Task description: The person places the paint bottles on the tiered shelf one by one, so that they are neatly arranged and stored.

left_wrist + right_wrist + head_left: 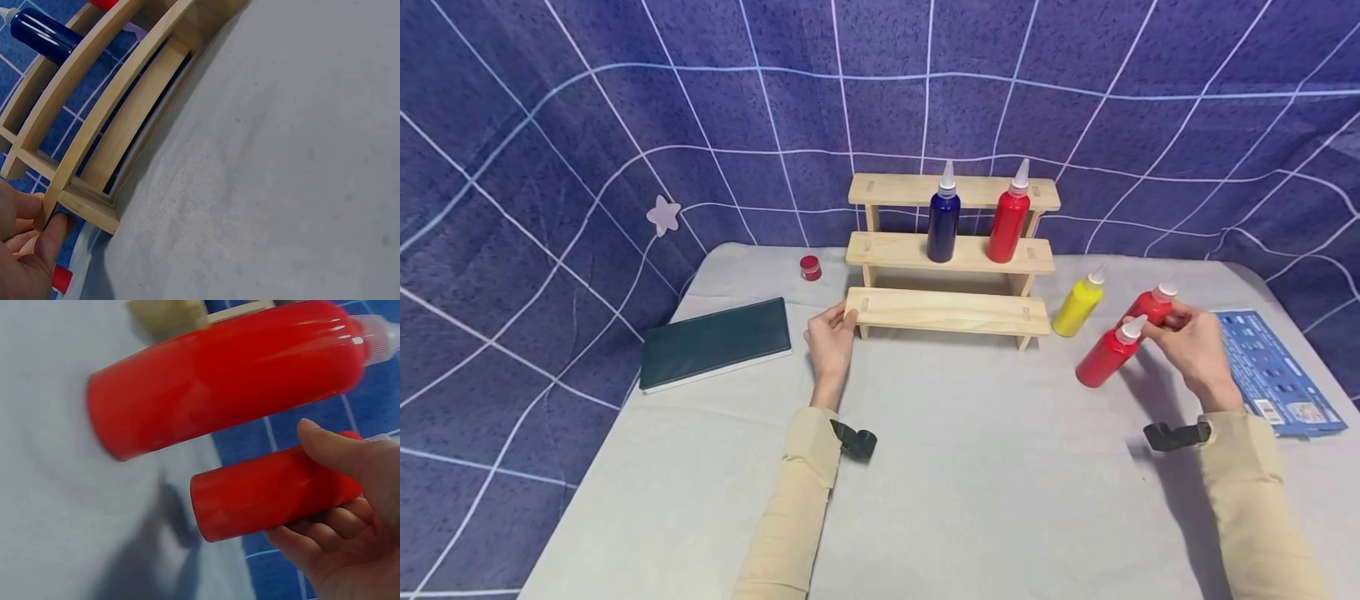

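Observation:
My left hand (pixel 831 346) pinches the left end of the lowest board of a three-step wooden display rack (pixel 947 310); the left wrist view shows thumb and fingers on either side of that board (pixel 94 140). At the right, my right hand (pixel 1198 350) grips a red squeeze bottle (pixel 269 494) near its upper part. Whether its base touches the table I cannot tell. Just in front of it stands another red squeeze bottle (pixel 1105 358) with a pointed white nozzle. A yellow bottle (pixel 1078 308) stands beside the rack. Dark blue (pixel 943 227) and red (pixel 1008 225) bottles stand on the middle step.
A small red-lidded jar (pixel 810 267) sits left of the rack, behind a dark green flat box (pixel 715 343). Blue printed packaging (pixel 1277 371) lies at the right, beyond my right hand. A blue gridded curtain (pixel 760 108) hangs behind the grey cloth-covered table (pixel 1000 483).

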`<state>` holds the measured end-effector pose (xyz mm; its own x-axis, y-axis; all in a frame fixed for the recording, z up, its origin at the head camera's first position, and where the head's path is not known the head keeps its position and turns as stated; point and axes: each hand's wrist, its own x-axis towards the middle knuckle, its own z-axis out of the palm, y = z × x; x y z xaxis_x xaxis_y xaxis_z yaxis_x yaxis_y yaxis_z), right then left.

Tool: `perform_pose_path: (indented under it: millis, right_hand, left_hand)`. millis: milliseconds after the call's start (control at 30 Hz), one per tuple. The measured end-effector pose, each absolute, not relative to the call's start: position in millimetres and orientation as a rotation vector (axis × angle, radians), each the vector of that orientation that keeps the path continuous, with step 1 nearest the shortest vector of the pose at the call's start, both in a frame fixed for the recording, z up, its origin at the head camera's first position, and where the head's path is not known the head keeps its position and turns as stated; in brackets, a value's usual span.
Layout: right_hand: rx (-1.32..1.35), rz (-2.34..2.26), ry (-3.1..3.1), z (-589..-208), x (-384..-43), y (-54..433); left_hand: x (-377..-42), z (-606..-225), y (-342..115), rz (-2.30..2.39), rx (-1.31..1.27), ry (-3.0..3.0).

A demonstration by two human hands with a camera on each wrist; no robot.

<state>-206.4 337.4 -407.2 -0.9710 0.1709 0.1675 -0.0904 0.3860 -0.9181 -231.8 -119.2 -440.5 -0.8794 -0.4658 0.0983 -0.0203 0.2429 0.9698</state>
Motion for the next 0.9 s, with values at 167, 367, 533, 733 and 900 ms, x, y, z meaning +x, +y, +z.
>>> perform_pose_path:
  millis: [167,367,533,733,900]
  right_hand:
    - [-0.171,1.610,-2.401,-381.9,-201.3,334.8]
    - [-0.236,1.561,-2.382,-355.0,-192.3,330.8]
    - [-0.211,1.537,-2.344,-337.1,-187.6,325.0]
    - [-0.085,1.711,-2.191,-317.4,-185.7,313.9]
    - [0.007,1.889,-2.045,-305.0,-182.4,301.3]
  left_hand:
    - [-232.1,-440.8,-119.5,-1.683,0.446,-2.137]
    - [-231.7,-440.9,-118.4,-1.704,0.443,-2.131]
    - [-232.2,-441.9,-118.3,-1.708,0.445,-2.133]
    - [-232.5,-442.4,-118.3,-1.682,0.441,-2.139]
    - [-232.3,-441.9,-118.0,-1.693,0.434,-2.135]
